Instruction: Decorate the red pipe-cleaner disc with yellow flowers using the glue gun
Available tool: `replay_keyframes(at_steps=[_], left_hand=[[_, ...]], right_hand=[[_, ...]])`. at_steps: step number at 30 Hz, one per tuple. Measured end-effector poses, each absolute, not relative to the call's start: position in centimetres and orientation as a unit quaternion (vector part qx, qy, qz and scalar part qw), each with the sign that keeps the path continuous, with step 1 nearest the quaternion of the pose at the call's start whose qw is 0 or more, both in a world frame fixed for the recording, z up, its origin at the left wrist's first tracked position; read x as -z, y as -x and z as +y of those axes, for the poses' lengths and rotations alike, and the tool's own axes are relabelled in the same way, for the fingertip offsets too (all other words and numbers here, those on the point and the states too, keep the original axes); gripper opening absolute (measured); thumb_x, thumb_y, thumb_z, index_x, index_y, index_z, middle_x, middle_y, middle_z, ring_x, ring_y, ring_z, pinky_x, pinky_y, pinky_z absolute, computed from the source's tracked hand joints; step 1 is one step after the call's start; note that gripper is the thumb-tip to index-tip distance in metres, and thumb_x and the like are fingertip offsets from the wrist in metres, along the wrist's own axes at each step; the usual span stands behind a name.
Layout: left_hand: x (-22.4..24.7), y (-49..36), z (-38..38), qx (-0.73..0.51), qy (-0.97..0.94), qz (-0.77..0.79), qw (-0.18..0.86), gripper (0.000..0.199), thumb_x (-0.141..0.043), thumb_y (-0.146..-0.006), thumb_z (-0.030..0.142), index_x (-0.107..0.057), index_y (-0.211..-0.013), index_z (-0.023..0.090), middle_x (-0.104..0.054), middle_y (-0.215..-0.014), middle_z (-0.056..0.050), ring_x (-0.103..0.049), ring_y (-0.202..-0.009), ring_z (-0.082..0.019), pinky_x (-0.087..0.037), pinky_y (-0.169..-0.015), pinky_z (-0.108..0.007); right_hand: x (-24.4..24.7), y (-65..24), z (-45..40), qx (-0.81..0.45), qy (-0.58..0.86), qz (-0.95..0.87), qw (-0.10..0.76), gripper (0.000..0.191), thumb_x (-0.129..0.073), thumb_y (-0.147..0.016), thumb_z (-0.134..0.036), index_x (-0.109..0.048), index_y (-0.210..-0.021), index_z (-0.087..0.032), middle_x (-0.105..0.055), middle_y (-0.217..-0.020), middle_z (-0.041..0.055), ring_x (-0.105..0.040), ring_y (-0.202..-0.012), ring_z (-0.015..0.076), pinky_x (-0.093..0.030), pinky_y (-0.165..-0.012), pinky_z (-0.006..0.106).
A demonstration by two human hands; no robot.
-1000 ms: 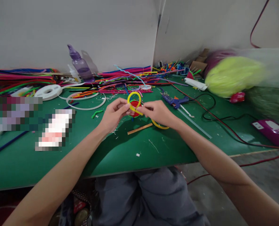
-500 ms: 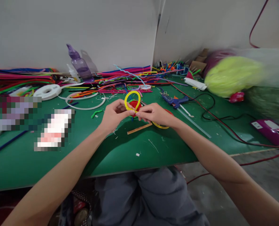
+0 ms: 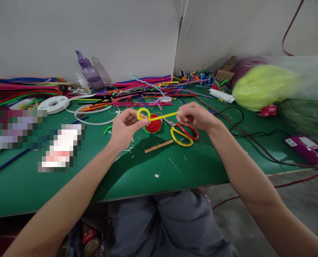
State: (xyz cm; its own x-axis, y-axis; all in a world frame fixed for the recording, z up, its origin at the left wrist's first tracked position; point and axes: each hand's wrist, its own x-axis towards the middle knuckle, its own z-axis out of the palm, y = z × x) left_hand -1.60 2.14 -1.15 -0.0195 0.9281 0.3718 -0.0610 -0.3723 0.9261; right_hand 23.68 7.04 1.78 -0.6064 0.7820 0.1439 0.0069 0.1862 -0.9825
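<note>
A yellow pipe cleaner [image 3: 163,116] is stretched between my two hands, with a small loop at its left end. My left hand [image 3: 127,127] pinches it at the base of the loop. Off to the right, the fingers of my right hand [image 3: 193,115] close on the straight end. Behind and below the strand, a round red piece with a green rim [image 3: 153,125] lies on the table. Scissors with red and yellow handles [image 3: 182,135] rest beside it, under my right hand. Closer to me lies a thin brown stick [image 3: 159,146].
Along the wall of the green table [image 3: 159,192] lie many coloured pipe cleaners [image 3: 137,89]. A purple bottle [image 3: 92,75] and a white ribbon spool [image 3: 54,104] stand at left. Bagged yellow material [image 3: 263,87], cables and a purple power strip [image 3: 305,148] are at right.
My right hand has moved right and up, away from my left, drawing the yellow strand out straight. The loop has become smaller. The scissors now show more fully.
</note>
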Motion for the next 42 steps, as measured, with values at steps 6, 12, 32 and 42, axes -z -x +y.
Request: replay_keyframes(at_steps=[6,12,32,42], left_hand=[[1.2,1.8,2.3,-0.615,-0.552,0.388,0.409,0.026,-0.081,-0.066,0.026,-0.060,-0.081,0.019,-0.068,-0.078,0.001,-0.067,-0.072,-0.013,-0.057,-0.075,-0.031],[1.4,1.5,2.0,-0.575,-0.576,0.410,0.412,0.032,-0.083,-0.063,0.031,-0.061,-0.082,0.018,-0.070,-0.080,-0.001,-0.067,-0.076,-0.015,-0.056,-0.075,-0.030],[0.3,1.8,1.2,-0.491,-0.662,0.435,0.361,0.030,-0.083,-0.065,0.032,-0.060,-0.075,0.016,-0.066,-0.072,0.000,-0.061,-0.064,-0.010,-0.052,-0.061,-0.022],[0.8,2.1,2.2,-0.528,-0.614,0.425,0.404,0.030,-0.083,-0.063,0.025,-0.061,-0.082,0.017,-0.068,-0.069,0.002,-0.068,-0.063,-0.012,-0.056,-0.061,-0.024]], right_hand=[[-1.4,-22.3,6.7,-0.587,0.265,-0.596,0.479,0.039,-0.059,-0.080,-0.033,-0.036,-0.052,-0.020,-0.030,-0.048,-0.0058,-0.036,-0.044,0.0076,-0.027,-0.043,0.024],[-0.2,-19.3,4.8,-0.576,0.289,-0.681,0.347,0.038,-0.064,-0.085,-0.047,-0.048,-0.066,-0.019,-0.041,-0.051,-0.0070,-0.043,-0.044,0.0059,-0.030,-0.042,0.021],[-0.6,-20.6,5.0,-0.739,0.180,-0.618,0.198,0.036,-0.056,-0.083,-0.022,-0.043,-0.050,-0.017,-0.032,-0.039,-0.0087,-0.033,-0.031,0.0038,-0.022,-0.034,0.018],[-0.4,-20.4,5.5,-0.729,0.265,-0.575,0.261,0.019,-0.054,-0.092,-0.034,-0.055,-0.085,-0.016,-0.049,-0.050,-0.0058,-0.052,-0.042,0.0079,-0.033,-0.037,0.016]])
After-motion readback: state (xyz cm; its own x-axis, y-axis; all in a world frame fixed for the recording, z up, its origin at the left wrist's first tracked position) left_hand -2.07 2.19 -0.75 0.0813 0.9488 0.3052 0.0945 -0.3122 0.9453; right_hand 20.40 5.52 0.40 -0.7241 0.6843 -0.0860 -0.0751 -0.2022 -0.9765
